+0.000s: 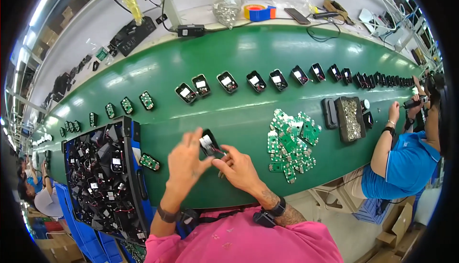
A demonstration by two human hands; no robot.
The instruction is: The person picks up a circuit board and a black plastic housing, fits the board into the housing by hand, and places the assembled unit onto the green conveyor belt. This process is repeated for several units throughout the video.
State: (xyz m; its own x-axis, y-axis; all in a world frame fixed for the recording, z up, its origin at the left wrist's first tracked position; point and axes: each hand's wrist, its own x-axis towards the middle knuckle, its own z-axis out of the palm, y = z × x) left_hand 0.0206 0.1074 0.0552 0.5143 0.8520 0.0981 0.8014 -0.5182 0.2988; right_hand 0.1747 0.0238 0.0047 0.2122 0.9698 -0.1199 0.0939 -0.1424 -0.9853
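sitting between two bare hands, a small open black case [208, 141] shows a white patch inside and thin reddish wires [219, 152] at its lower end. its long axis slants from upper left to lower right, so that lower end points toward the right hand [242, 170]. the case lies up and to the right of the left hand [185, 163]; both hands are close, neither clearly nearer. the left thumb is spread away from its fingers, with the case in the gap (the fingers are blurred, so i cannot tell whether they grip). the right thumb and forefinger are drawn together by the wires; whether they pinch wire or case edge, i cannot tell. to the left, a single green circuit board [150, 161] rests on the green table [239, 119], beside a crate [135, 162] heaped with black parts. to the right is a pile of green circuit boards [289, 143]. beyond the hands, more open cases [227, 82] stand in a row. at far right is a co-worker in blue [401, 167].
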